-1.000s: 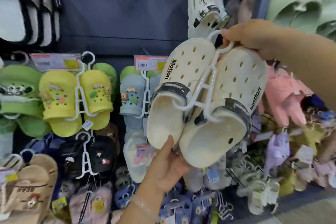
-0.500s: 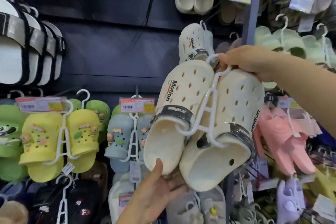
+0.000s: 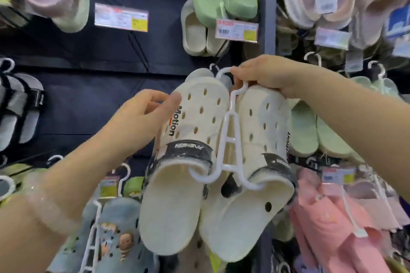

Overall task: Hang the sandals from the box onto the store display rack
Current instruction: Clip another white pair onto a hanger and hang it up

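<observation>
Evidently the right hand (image 3: 269, 75) pinches the hook of the white plastic hanger (image 3: 229, 137) to steer it toward the peg, which is hidden behind it. The left hand (image 3: 144, 121) curls round the toe of the left cream perforated foam clog (image 3: 184, 162), likely steadying the pair against the dark display rack (image 3: 88, 93). No box is in view; the hanger alone carries both clogs.

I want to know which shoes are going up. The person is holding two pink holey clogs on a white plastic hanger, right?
Not quite: the head view shows cream-white holey rubber clogs, not pink. They do hang on a white plastic hanger, whose hook the right hand holds.
</observation>
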Demonstrator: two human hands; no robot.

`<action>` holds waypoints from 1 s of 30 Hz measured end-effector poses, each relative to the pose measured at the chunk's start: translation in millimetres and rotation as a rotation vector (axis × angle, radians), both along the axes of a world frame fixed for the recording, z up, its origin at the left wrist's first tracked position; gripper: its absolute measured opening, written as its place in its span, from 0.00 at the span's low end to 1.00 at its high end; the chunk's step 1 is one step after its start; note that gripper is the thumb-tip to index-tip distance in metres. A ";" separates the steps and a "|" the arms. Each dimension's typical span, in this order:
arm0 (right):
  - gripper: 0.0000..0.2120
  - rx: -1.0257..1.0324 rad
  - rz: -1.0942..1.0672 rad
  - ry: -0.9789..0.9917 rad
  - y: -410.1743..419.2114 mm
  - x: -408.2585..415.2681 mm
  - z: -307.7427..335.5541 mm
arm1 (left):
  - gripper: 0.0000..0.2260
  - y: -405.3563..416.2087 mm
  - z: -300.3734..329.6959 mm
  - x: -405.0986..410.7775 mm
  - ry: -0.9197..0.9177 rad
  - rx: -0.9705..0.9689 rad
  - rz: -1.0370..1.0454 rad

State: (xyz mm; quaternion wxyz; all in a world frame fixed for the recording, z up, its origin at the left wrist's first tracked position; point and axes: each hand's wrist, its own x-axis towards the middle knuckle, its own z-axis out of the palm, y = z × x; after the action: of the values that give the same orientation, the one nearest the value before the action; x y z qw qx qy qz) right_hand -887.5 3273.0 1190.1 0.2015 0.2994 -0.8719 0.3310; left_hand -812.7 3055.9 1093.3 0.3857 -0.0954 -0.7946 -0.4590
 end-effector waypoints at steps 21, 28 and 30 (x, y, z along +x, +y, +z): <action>0.12 -0.446 0.402 -0.134 6.7 -124.0 56.6 | 0.25 23.0 81.6 -119.1 0.114 0.166 0.041; 0.13 -0.672 0.301 0.057 -8.5 -138.9 57.6 | 0.11 29.4 86.3 -127.5 0.153 0.222 -0.003; 0.13 -0.745 0.297 0.077 -11.2 -138.9 62.2 | 0.12 30.6 93.8 -130.7 0.185 0.212 0.028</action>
State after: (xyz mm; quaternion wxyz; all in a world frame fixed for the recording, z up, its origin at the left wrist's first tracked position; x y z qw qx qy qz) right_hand -1026.4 3261.8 1252.3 0.2788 0.3408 -0.6312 0.6385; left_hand -943.4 3086.5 1187.1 0.4716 -0.0849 -0.7039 -0.5243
